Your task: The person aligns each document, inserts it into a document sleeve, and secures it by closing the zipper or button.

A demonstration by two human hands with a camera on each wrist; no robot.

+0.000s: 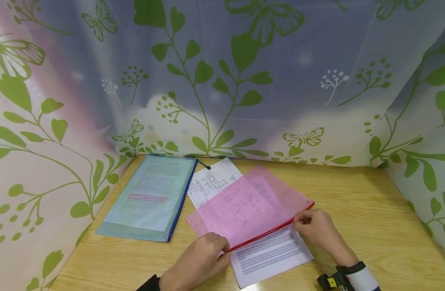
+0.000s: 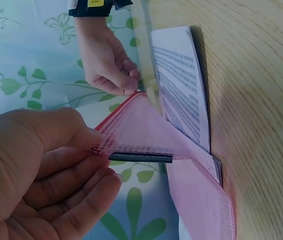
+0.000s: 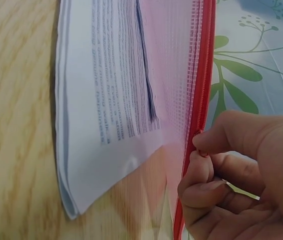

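A translucent pink mesh zipper folder (image 1: pixel 240 202) is held tilted up from the table by its red zipper edge (image 3: pixel 205 65). My left hand (image 1: pixel 200 260) pinches the left end of that edge between thumb and forefinger; its other fingers are loosely bent in the left wrist view. Near the zipper's right end, my right hand (image 1: pixel 322 230) pinches the small zipper pull (image 3: pixel 199 145) with thumb and forefinger. Printed sheets (image 1: pixel 271 256) lie stacked beneath the folder's near edge. Behind it, a sheet with line drawings (image 1: pixel 204 184) shows partly, and drawings show through the pink mesh.
A blue zipper folder (image 1: pixel 114 224) with printed pages inside lies on the left of the wooden table (image 1: pixel 371 214). Its dark cord (image 1: pixel 204 164) reaches toward the drawing sheet. A leaf-patterned curtain (image 1: pixel 298 93) stands along the back and sides.
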